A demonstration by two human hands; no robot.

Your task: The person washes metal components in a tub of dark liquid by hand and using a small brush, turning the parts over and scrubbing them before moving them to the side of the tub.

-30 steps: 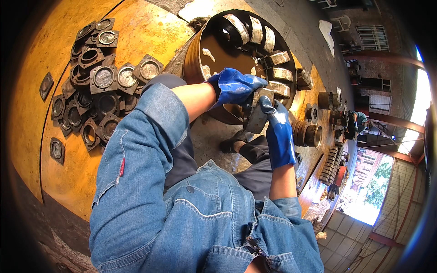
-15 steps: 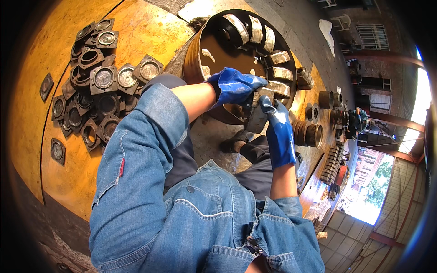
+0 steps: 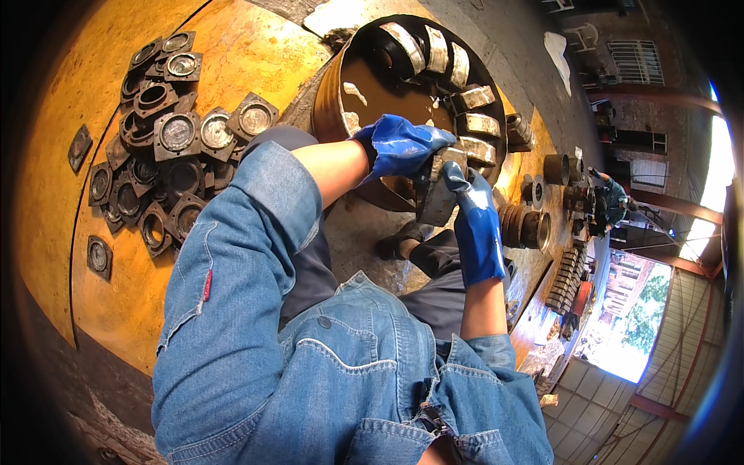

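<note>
Grip of blue-gloved left hand [image 3: 404,146] closed on upper end of dark metal block [image 3: 438,203]; grip of blue-gloved right hand [image 3: 477,225] closed on its right side. Block positioned at near rim of round tub [image 3: 329,105]; contact with rim not discernible. Within tub, brown liquid [image 3: 391,97]; along inner wall, pale-faced blocks [image 3: 436,56] in curved row. Near right hand, ribbed cylindrical parts [image 3: 523,227]. At left, on yellow surface [image 3: 240,54], heap of square flanged parts [image 3: 177,133], two lying apart. Far right, co-worker [image 3: 612,203] in background.
</note>
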